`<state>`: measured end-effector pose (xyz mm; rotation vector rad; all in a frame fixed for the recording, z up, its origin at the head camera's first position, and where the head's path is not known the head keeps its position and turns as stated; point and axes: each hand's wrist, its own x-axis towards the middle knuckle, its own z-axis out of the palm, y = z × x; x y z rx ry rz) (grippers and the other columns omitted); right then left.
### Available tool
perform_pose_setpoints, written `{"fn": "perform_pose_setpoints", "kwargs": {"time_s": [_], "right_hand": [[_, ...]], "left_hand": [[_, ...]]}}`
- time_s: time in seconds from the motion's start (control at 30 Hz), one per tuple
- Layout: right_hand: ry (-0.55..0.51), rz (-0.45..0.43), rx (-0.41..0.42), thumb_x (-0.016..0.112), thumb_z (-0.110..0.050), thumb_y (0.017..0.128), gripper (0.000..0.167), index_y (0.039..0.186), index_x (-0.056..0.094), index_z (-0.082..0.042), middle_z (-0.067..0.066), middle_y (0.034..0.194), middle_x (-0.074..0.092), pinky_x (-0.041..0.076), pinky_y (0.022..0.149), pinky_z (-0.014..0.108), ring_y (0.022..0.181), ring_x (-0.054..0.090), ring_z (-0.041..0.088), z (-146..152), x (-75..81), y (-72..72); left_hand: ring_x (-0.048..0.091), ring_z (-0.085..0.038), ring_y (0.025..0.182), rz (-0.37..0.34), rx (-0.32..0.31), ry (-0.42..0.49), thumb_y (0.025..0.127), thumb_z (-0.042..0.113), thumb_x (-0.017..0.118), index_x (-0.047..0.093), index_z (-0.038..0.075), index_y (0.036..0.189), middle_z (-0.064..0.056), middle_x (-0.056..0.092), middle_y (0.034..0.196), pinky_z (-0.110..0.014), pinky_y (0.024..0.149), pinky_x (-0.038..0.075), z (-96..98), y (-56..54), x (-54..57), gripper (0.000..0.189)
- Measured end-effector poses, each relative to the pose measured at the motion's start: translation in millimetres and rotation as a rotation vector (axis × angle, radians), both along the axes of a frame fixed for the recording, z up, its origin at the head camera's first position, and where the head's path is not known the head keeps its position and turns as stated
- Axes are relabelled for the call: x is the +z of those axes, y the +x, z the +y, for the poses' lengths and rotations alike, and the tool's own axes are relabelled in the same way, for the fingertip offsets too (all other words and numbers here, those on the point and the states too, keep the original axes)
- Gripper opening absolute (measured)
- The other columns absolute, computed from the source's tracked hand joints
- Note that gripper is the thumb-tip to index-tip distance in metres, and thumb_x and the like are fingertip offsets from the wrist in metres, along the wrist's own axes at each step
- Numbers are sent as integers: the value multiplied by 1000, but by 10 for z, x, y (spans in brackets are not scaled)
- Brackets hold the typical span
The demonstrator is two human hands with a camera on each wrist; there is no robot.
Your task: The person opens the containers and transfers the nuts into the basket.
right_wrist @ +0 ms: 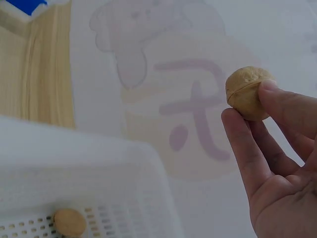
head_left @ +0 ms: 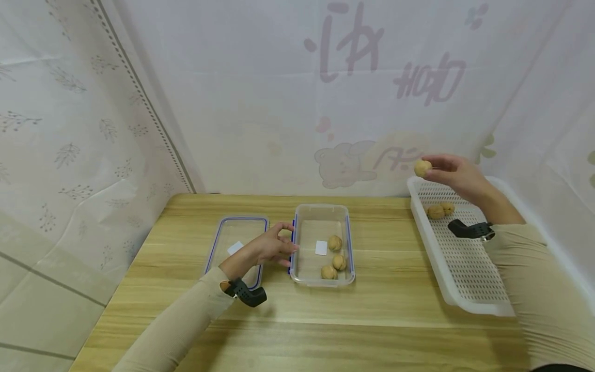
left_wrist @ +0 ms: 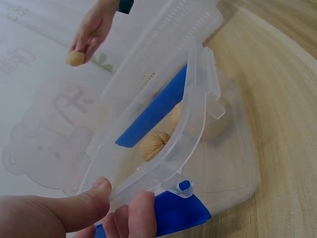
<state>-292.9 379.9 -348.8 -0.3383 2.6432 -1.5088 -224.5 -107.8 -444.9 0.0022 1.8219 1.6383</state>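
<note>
My right hand [head_left: 453, 173] holds a walnut [head_left: 422, 168] up between thumb and fingertips, above the far end of a white perforated basket [head_left: 434, 253]. In the right wrist view the pinched walnut [right_wrist: 249, 92] shows its seam. My left hand [head_left: 271, 245] is at the left side of a clear plastic container [head_left: 304, 279]. There, in the left wrist view, its thumb [left_wrist: 94, 198] and fingers [left_wrist: 142, 213] grip the edge by a blue latch [left_wrist: 181, 213]. Inside the container lie three walnuts [head_left: 334, 243], at its right side and near end.
Two walnuts [head_left: 436, 212] lie in the basket's far part. A clear lid [head_left: 241, 223] with a blue seal lies left of the container, partly behind my left forearm. A printed cloth [head_left: 260, 103] hangs behind the wooden table [head_left: 316, 325].
</note>
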Motion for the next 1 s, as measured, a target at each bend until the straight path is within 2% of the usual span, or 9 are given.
{"fn": "perform_pose_setpoints", "kwargs": {"time_s": [0.1, 0.33, 0.5, 0.63, 0.83, 1.0], "right_hand": [[29, 0, -38, 64, -27, 103, 54, 150, 46, -8, -20, 114, 65, 51, 87, 10, 104, 63, -2, 131, -59, 7], [-51, 12, -106, 64, -20, 102, 56, 150, 43, 1, -25, 108, 65, 52, 86, 9, 98, 64, -5, 331, -197, -7], [-71, 12, -142, 65, -20, 102, 61, 151, 39, 5, -26, 107, 63, 53, 85, 8, 96, 64, -6, 436, -276, 11], [-182, -23, -143, 64, -15, 102, 57, 150, 40, 4, -22, 110, 63, 55, 87, 12, 98, 64, -4, 517, -353, 16], [-359, -60, -160, 62, -5, 101, 37, 137, 55, -11, -17, 109, 67, 56, 86, 12, 97, 65, -2, 662, -520, -2], [-600, -115, -218, 61, 4, 99, 30, 123, 63, -15, -10, 102, 71, 58, 83, 14, 91, 70, 3, 765, -665, 19]], "left_hand": [[60, -17, 84, 0, 0, -1, 99, -4, 62, 29, 8, 148, -10, 56, 102, -31, 63, 65, -2, 8, 2, 61], [60, -18, 85, 3, -5, 9, 99, -4, 62, 28, 8, 148, -10, 57, 102, -31, 63, 65, -12, -4, -15, 61], [60, -18, 85, 1, -13, 20, 99, -5, 61, 27, 7, 148, -10, 57, 101, -31, 64, 65, -12, -15, -17, 61], [60, -19, 87, -3, -10, 16, 99, -4, 61, 28, 7, 149, -11, 57, 102, -31, 64, 65, -8, -7, -1, 61], [60, -19, 87, -6, -4, 7, 99, -4, 62, 29, 8, 148, -11, 57, 103, -31, 64, 65, -5, -2, 2, 60], [60, -18, 87, -8, -2, 9, 99, -4, 61, 29, 8, 148, -11, 57, 104, -31, 65, 65, -5, -4, -4, 60]]}}
